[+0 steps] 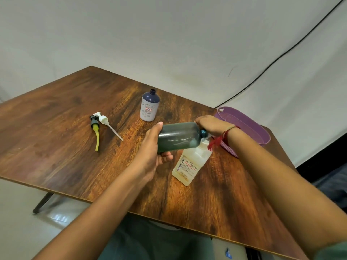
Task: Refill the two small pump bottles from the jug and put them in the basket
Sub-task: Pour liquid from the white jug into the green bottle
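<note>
Standing on tiles (18,222), wood-grain table (56,128), white wall (169,34), black cable (270,65)

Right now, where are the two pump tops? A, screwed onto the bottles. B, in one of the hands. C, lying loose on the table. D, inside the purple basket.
C: the white pump top and the black pump top lie side by side on the table, while the left hand and right hand grip only the dark bottle.
</note>
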